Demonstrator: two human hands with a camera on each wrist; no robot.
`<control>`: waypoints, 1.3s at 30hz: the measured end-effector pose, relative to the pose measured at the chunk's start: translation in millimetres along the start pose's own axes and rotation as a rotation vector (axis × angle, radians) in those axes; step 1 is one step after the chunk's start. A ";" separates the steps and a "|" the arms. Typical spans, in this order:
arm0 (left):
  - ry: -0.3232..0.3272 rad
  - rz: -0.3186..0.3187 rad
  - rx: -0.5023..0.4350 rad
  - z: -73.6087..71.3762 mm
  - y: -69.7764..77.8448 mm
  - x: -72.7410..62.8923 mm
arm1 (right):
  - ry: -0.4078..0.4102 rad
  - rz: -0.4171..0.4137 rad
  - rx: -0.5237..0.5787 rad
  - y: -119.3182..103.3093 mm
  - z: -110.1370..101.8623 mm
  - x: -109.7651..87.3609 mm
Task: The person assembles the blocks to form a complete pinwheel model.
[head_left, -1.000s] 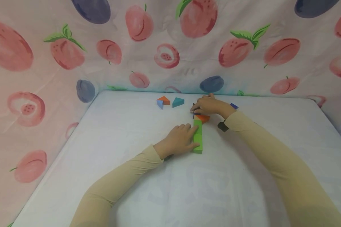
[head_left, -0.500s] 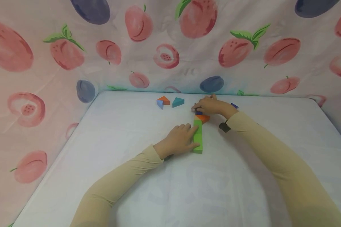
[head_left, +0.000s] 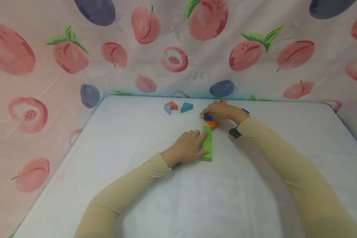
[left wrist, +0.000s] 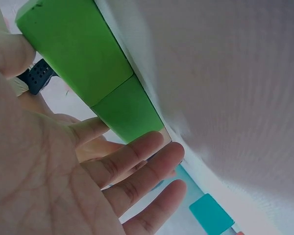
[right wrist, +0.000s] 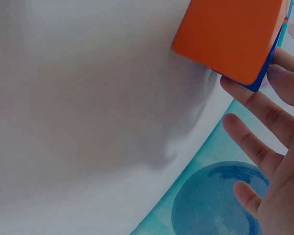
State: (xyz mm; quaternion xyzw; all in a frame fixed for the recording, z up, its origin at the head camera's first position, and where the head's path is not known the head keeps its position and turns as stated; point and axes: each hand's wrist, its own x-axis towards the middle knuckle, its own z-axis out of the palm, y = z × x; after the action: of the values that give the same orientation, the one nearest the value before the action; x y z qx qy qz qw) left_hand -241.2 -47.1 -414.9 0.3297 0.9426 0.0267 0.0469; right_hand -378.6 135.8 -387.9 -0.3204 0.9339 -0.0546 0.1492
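Two green rectangular blocks (head_left: 207, 133) lie end to end in a line on the white table. My left hand (head_left: 188, 145) rests against them from the left, thumb on the nearer block and index finger on the farther one; its other fingers extend loosely in the left wrist view. An orange block (head_left: 213, 124) with a pale wood-coloured piece beside it sits at the line's far end. Just beyond, my right hand (head_left: 221, 109) pinches a dark blue block (head_left: 208, 118) between thumb and finger. The right wrist view shows this blue block (right wrist: 257, 87) partly hidden behind the orange one.
Toward the back left lie a teal block (head_left: 186, 107), an orange angular block (head_left: 172, 105) and a light blue wedge (head_left: 168, 109). Another blue piece (head_left: 245, 111) shows behind the right wrist. A fruit-patterned cloth (head_left: 196, 79) borders the table's back and left.
My right hand has shifted very slightly right, and more of the dark blue block shows behind the orange one. The left hand and green blocks have stayed still.
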 end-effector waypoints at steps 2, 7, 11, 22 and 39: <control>-0.003 -0.003 0.003 0.1 0.2 0.3 | -0.002 -0.001 0.007 -0.5 -0.3 -0.5; -0.014 -0.014 0.000 0.4 0.8 0.9 | -0.005 0.000 0.033 2.7 -0.3 -2.1; -0.022 -0.020 -0.005 0.6 0.7 0.8 | -0.004 0.014 0.050 6.5 -0.1 -4.2; -0.018 -0.019 0.001 1.5 0.5 0.8 | 0.038 -0.033 0.062 3.4 0.3 -7.1; -0.006 -0.013 0.014 0.8 0.9 0.9 | 0.073 -0.058 0.054 6.0 3.8 -4.1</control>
State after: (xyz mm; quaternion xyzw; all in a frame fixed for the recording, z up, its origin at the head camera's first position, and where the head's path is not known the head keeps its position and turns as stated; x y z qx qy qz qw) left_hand -241.3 -45.8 -415.7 0.3239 0.9447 0.0189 0.0478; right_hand -377.8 142.9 -391.7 -0.3411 0.9272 -0.0959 0.1219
